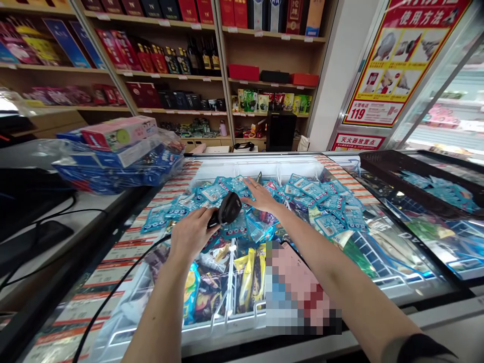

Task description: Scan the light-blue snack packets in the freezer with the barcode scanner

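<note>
1. Barcode scanner (230,207), black, in my left hand (191,234), head over the blue packets (236,227); fingers wrapped round the handle. Probably light, hard plastic, might crack if dropped. Handle is the place to hold — the cable (130,272) trails off down-left and may tug.
2. Blue packets lie loose, overlapping, on the freezer's glass lid (204,327), spread across its width. Look thin, light, floppy, likely slippery on glass. Best pinched by a corner, else neighbours could slide along.
3. My right hand (262,196) is palm-down around mid-heap, fingers spread wide, no packet clearly pinched; contact with packets seems likely.
4. Edges, left: plastic-wrapped boxes (117,156) crowd the far corner; labelled strip (79,315) runs flat along that side, cable crossing it.
5. Middle, near side: bare glass, decent room — except a phone-like thing (297,285), blurred out, just left of my right forearm.
6. Right: heap stops short of the dark lid edge; second freezer (469,275) stands alongside.
</note>
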`<state>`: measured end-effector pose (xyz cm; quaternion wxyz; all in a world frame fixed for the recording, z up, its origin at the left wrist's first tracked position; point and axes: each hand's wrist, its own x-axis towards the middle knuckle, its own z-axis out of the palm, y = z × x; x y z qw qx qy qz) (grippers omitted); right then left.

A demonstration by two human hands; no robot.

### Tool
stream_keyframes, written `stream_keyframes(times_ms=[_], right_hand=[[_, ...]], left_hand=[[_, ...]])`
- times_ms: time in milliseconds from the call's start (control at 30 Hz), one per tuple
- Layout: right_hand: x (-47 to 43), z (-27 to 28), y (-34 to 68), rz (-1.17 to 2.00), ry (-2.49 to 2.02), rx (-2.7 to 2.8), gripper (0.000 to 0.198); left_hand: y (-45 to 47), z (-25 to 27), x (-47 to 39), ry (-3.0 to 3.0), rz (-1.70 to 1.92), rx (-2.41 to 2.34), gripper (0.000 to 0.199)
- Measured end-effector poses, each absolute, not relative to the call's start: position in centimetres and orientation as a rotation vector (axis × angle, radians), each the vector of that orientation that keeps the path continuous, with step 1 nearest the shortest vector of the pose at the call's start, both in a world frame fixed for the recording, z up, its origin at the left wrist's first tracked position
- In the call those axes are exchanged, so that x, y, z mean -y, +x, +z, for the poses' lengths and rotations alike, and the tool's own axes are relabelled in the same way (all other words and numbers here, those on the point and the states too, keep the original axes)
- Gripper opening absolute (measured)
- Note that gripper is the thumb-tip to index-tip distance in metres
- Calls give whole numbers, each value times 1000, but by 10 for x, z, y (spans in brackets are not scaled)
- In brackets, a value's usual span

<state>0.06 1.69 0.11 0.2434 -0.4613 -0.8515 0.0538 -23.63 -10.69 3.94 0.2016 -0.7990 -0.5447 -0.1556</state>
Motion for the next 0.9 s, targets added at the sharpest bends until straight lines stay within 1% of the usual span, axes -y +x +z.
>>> stream_keyframes(times_ms=[67,200,333,533,700,833,900], right_hand=[[-24,2,-3,179,-1280,2372,78],[-33,5,-7,220,-1245,2497,75],[-29,4,-4,190,-1227,2522,75],[5,0,14,89,-1204,2467,65],[32,-3,27,-8,-1280,2322,59],[38,-6,35,-14,-1343,2184,46],[35,-6,37,-17,-1393,2098,44]], left_hand=[[-238,39,107,-2231,-436,1524,33],[-239,37,106,-2241,-435,1526,33],[-239,36,106,-2252,-463,1527,33],[-233,35,108,-2282,-498,1489,34],[-227,35,110,-2303,-525,1450,35],[-226,33,110,-2291,-552,1458,35],[-226,34,110,-2297,-559,1463,35]])
